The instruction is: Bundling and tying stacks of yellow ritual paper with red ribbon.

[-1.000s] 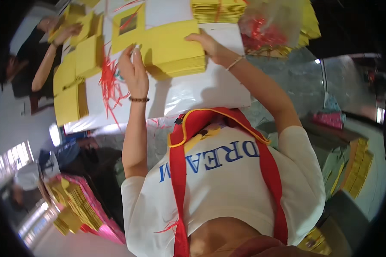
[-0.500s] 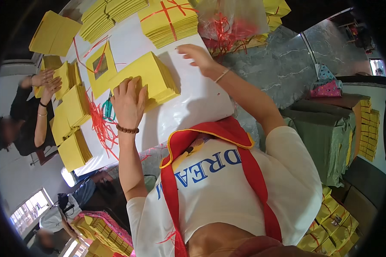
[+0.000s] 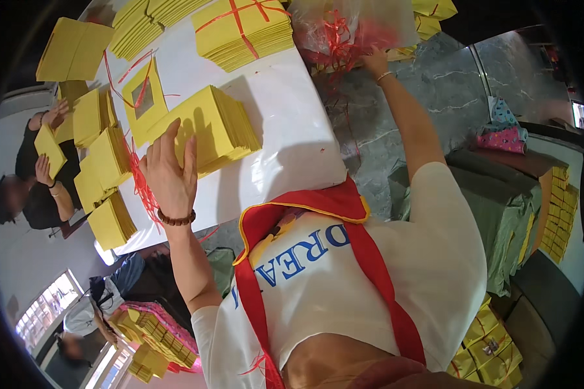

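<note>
My left hand lies open on the yellow paper stack; my right hand grips red strings; pulling may tangle them.

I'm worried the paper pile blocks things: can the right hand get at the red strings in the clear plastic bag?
Probably yes. The right hand is already at the clear plastic bag, beside the red strings, with nothing between them. The left hand rests on the yellow paper stack, well aside.
</note>
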{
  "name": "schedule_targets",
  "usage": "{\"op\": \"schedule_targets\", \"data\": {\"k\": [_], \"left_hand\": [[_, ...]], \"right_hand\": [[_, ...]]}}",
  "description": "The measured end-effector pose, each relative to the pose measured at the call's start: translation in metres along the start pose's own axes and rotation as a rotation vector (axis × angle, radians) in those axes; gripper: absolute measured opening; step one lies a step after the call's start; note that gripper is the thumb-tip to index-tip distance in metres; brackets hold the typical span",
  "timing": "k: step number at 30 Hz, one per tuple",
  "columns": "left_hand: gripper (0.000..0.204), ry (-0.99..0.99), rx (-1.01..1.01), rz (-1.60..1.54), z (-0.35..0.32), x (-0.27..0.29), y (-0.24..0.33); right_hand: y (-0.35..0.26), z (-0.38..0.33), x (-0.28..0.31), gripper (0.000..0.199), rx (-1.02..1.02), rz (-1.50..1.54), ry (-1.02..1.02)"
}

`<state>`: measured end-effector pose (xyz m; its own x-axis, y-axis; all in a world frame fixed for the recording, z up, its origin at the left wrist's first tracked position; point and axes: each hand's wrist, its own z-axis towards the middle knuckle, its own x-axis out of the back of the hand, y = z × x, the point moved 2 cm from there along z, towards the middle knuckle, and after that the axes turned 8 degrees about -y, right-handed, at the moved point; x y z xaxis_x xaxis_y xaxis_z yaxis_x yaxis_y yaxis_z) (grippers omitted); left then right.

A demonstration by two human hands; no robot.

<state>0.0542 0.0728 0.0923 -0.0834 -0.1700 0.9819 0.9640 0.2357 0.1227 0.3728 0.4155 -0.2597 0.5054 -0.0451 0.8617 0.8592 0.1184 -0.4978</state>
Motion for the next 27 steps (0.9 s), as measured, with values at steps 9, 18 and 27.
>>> {"op": "schedule_targets", "data": {"k": [9, 18, 27], "left_hand": [[0.027, 0.044, -0.193, -0.133, 0.011, 0.006, 0.049], [0.027, -0.015, -0.35, -0.245, -0.003, 0.001, 0.07], [0.026, 0.018, -0.338, -0.299, -0.015, -0.005, 0.053]], "right_hand": [[0.005, 0.014, 0.026, 0.045, -0.24, 0.755, -0.439], [-0.011, -0.014, 0.006, 0.017, -0.353, 0.737, -0.649], [-0.144, 0.107, 0.188, 0.027, 0.156, 0.779, -0.648]]}}
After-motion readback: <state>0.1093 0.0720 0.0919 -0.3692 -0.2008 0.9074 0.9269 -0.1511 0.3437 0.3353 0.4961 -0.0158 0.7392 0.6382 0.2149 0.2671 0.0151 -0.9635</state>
